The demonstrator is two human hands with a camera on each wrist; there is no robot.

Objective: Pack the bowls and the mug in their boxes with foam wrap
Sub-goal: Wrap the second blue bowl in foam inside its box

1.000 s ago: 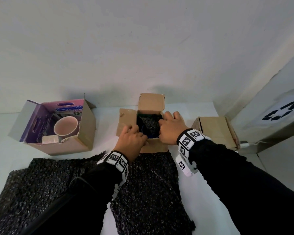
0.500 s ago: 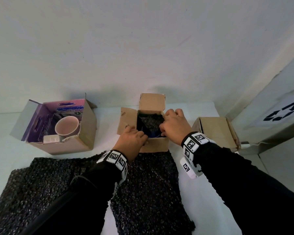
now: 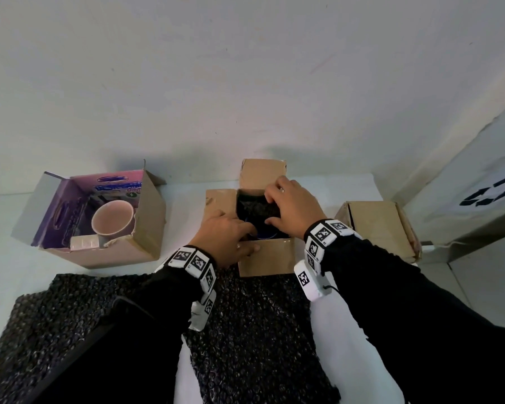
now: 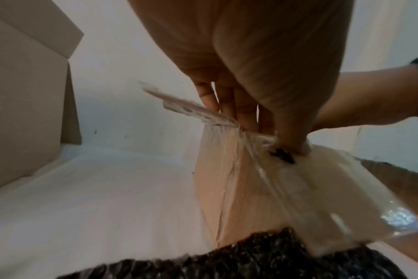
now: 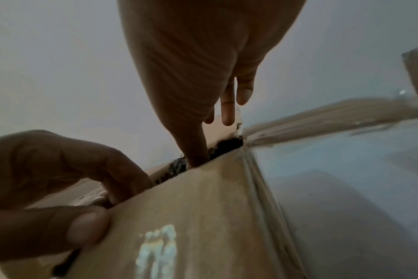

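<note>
A small open cardboard box (image 3: 266, 259) stands at the middle of the table, lined with black foam wrap (image 3: 254, 207). A blue bowl rim (image 3: 264, 234) shows under the wrap. My left hand (image 3: 252, 239) pinches the box's near wall, thumb outside and fingers inside; the right wrist view shows this left hand (image 5: 84, 179) on the box wall (image 5: 203, 217). My right hand (image 3: 286, 208) reaches over the far right corner, its fingers and thumb touching the wrap inside. A pink mug (image 3: 113, 217) lies in a purple-lined box (image 3: 146, 228) at the left.
A shut cardboard box (image 3: 379, 225) sits to the right of the open one. Two black foam sheets (image 3: 70, 316) (image 3: 254, 330) lie on the white table near me, under my forearms. A wall rises right behind the boxes.
My right hand has slid from the box's right edge farther over the opening, toward the far right corner. My left hand stays at the near wall, its fingers now deeper inside.
</note>
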